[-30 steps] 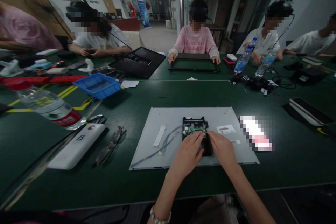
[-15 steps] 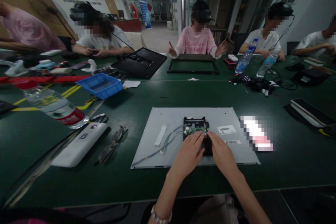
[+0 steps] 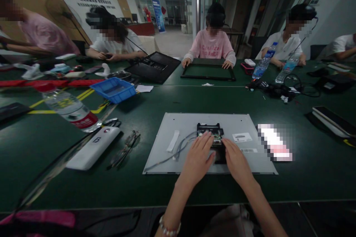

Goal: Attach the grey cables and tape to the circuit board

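A light grey display panel [image 3: 162, 155] lies back-up on the table in front of me. On its middle rests a black bracket [image 3: 220, 154] with a green circuit board [image 3: 217, 141] on it, and thin grey cables [image 3: 180, 152] run off to the left. My left hand [image 3: 198, 155] lies over the board's left part, fingers stretched forward and thumb apart, hiding some of it. At the right edge of the board and bracket is my right hand [image 3: 237, 158], fingers extended at the edge. Both hands are open and grip nothing I can see.
Left of the panel are eyeglasses [image 3: 125, 150], a white power bank [image 3: 94, 148], a tilted water bottle [image 3: 72, 109] and a blue tray [image 3: 114, 89]. A lit phone [image 3: 274, 142] lies right. Across the table, a person's hands touch a black frame [image 3: 208, 78].
My left hand has shifted slightly forward over the board, covering more of it. The person opposite lowered both hands onto the black frame. The view has turned slightly left.
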Tool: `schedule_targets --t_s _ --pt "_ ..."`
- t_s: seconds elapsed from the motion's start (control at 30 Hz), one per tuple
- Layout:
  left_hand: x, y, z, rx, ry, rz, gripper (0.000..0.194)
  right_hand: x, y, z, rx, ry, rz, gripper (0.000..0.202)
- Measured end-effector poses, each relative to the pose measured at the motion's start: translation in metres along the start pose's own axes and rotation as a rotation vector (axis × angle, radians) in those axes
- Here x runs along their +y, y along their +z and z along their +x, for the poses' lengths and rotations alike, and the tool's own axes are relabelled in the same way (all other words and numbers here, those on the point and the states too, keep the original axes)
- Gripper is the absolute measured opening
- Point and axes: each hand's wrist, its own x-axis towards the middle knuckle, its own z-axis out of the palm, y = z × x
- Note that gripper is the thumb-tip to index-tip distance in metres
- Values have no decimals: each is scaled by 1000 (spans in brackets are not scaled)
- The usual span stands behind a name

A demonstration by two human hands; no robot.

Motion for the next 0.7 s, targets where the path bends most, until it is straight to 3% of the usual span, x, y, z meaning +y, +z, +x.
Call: schedule_targets --t_s 0.07,0.17,0.37,0.5,0.7 --pt "-14 -11 0 90 -86 -13 41 -3 -3 0 -4 19 4 46" --pt "-50 -28 1 175 -216 -34 34 -7 -8 0 -10 48 17 45" --pt "-119 -44 6 11 -357 -118 40 -11 -14 -1 -6 84 57 45" --pt "-137 -36 6 -49 -388 -119 35 -8 -13 -1 42 74 97 44" --pt "-138 -29 10 -37 -428 -109 20 -4 -11 -2 74 55 119 42"
